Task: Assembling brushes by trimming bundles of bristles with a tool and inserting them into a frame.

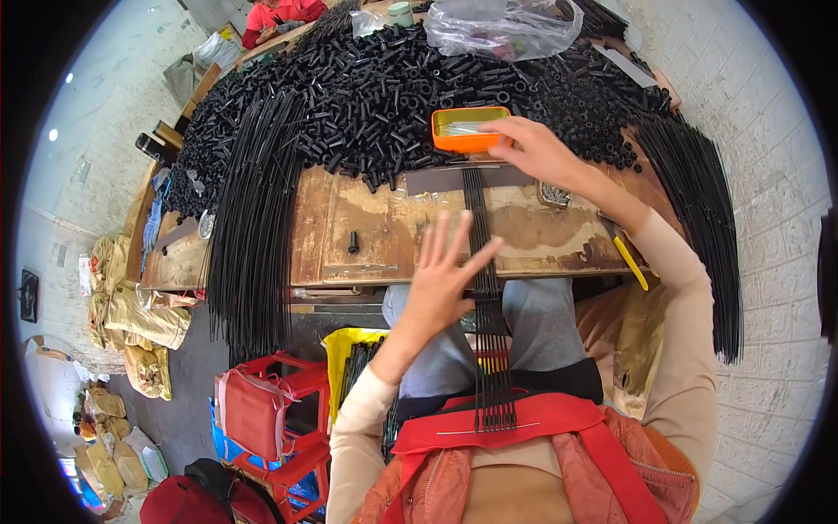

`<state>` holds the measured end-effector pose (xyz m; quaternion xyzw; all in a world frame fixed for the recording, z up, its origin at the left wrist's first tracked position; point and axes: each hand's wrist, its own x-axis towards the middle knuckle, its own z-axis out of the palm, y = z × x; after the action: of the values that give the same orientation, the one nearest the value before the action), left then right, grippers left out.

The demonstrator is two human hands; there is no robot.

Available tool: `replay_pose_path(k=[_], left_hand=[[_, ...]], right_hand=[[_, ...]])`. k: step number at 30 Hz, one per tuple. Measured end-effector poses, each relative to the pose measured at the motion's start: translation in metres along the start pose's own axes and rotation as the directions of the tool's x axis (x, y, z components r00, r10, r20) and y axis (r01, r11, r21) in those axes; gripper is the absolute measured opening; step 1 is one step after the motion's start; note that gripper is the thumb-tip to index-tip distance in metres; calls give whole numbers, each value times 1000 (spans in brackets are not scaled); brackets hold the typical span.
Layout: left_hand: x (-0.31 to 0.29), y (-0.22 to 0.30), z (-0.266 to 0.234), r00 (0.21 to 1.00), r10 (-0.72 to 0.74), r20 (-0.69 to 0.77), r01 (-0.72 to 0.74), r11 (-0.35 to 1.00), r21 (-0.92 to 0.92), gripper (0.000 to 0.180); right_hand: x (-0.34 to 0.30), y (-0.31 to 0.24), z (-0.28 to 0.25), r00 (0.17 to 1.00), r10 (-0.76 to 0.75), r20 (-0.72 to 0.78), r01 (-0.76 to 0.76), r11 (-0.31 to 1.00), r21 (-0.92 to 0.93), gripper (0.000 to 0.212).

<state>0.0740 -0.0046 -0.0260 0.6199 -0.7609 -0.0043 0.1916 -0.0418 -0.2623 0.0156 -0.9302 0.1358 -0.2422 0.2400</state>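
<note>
My left hand (441, 284) is open with fingers spread, just above the near table edge and beside a row of thin black rods (472, 196). The rods run from the table to my lap, their near ends lying on my red apron (436, 430). A thin pale needle-like rod (454, 433) crosses the apron there. My right hand (534, 155) reaches over the right rim of an orange box (443, 140), fingers and thumb apart, with nothing visible between them. Thin pale rods (463, 128) lie inside the box. A single black tube (353, 242) stands left of my left hand.
Heaped black tubes (375, 96) cover the far table. Bundles of long black rods hang over the edge at left (253, 218) and right (694, 192). Yellow-handled pliers (630, 262) lie at right, near a small tray (554, 194). Red stools (262, 410) stand below left; another person (284, 13) sits beyond.
</note>
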Motion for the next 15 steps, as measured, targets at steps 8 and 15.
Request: replay_pose_path(k=[8,15], left_hand=[[84,-77,26,975,149,-166,-197,925,-324,32],[89,-65,47,973,-68,-219,-102,728,-678,29]], right_hand=[[-106,-101,34,843,-330,424,-15,774,633,66],[-102,-136,-8,927,-136,349,-59,867,495,25]])
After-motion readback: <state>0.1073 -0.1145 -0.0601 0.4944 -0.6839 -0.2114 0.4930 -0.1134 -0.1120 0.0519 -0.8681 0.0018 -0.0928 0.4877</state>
